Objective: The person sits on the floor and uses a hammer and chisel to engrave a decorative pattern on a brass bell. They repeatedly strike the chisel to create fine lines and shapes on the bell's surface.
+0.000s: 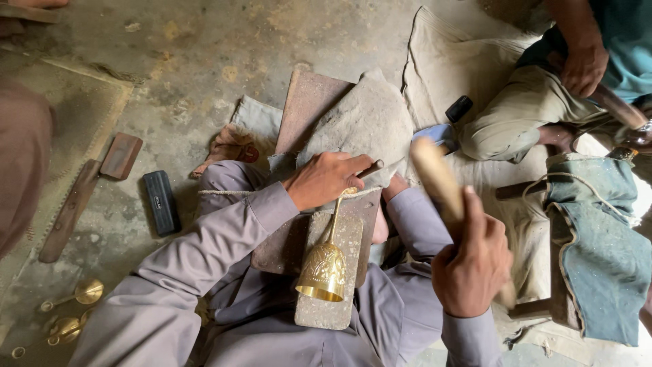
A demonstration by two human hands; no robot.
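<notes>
- Floor (204, 47): bare, stained concrete, dusty; worn mats and cloth sheets lie spread over it. The person sits directly on it, legs drawn in.
- Co-worker (543, 102): seated at upper right on a pale sheet, one hand on a dark tool; well apart from the work.
- Stone block (367, 122): grey, cloth-draped, just beyond the knees, leaning on a rusty slab.
- Flat slab (333, 299): rests on the lap and carries the piece.
- Brass goblet (324, 268): lies on its side on the slab, engraved cup towards the person, stem pointing away.
- Right hand (472, 261): fist closed round a wooden mallet (438, 180), raised and blurred.
- Left hand (326, 178): fingers wrapped round a thin punch (370, 168) at the stem's end.
- Judgement: good work calls for the punch held steady and square, light blows, and the goblet kept from rolling.
- Finished brass pieces (75, 309) lie at lower left; a dark case (161, 202) is near them.
</notes>
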